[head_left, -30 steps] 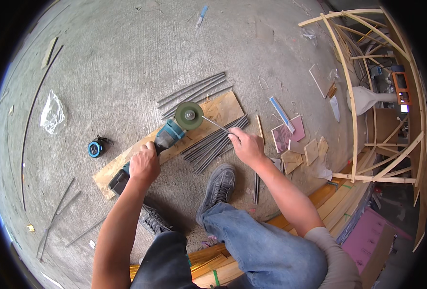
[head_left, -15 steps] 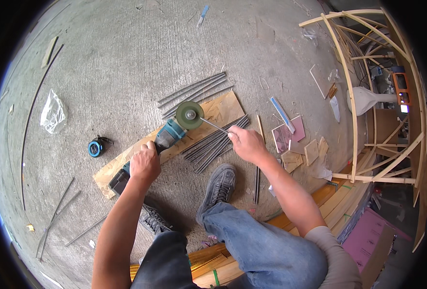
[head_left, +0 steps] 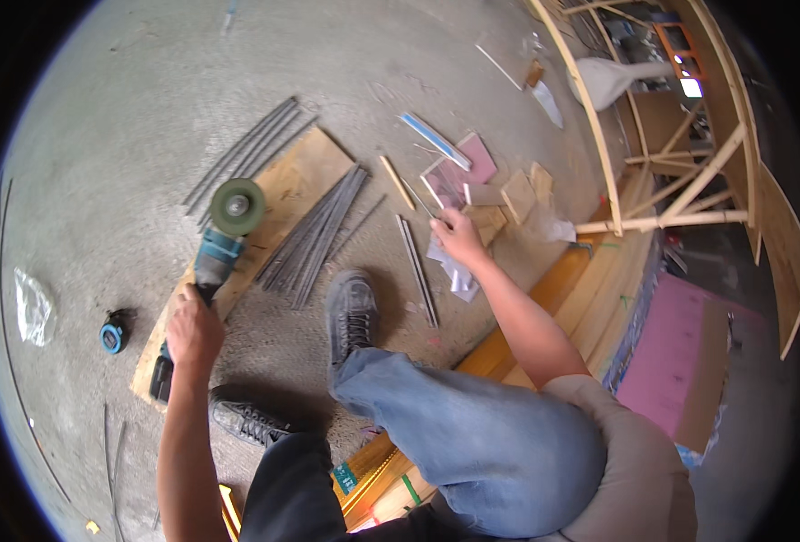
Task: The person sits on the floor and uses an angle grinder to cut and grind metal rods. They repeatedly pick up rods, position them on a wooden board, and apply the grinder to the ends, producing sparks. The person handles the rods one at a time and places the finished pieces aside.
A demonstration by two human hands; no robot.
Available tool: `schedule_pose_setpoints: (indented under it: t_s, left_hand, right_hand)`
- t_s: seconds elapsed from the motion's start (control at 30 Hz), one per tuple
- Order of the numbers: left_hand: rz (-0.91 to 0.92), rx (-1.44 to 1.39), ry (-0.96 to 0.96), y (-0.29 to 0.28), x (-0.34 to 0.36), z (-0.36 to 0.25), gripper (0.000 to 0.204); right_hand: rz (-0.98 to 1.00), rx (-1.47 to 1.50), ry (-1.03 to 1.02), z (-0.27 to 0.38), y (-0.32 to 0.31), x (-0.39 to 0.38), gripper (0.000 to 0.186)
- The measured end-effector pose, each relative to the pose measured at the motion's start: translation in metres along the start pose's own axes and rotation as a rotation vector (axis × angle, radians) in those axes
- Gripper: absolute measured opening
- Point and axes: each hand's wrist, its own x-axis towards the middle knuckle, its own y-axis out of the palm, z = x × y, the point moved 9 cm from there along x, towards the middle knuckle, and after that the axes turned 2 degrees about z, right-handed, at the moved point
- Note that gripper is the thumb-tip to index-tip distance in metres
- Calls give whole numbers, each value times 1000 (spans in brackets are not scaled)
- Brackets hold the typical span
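crumpled clear plastic (head_left: 33, 309) on concrete floor (head_left: 120, 181), round blue-and-black item (head_left: 112, 334) nearby, wooden frame (head_left: 689, 220), pink panel (head_left: 662, 336)

Soft, even light; slight overall blur; edges bowed, corners black.

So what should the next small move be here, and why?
Probably the right hand should set down the thin rod: it holds it near the wood scraps, apart from the disc, while the left hand grips the grinder over the board.
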Motion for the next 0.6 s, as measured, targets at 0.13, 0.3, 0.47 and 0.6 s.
schedule_pose_setpoints:
  t_s: [0.13, 0.3, 0.47, 0.6]
  left_hand:
    - [-34, -44, 26, -1, 0, -8, 37]
    - [-96, -31, 61, 4, 2, -9, 37]
    - [-115, -25, 43, 5, 2, 5, 38]
    - [-82, -22, 46, 5, 3, -2, 37]
  right_hand:
    - [-303, -270, 16, -104, -66, -48, 27]
    - [-346, -174, 89, -167, -80, -68, 23]
    - [-348, -451, 90, -135, -57, -72, 31]
    - [-41, -365, 129, -87, 25, -72, 33]
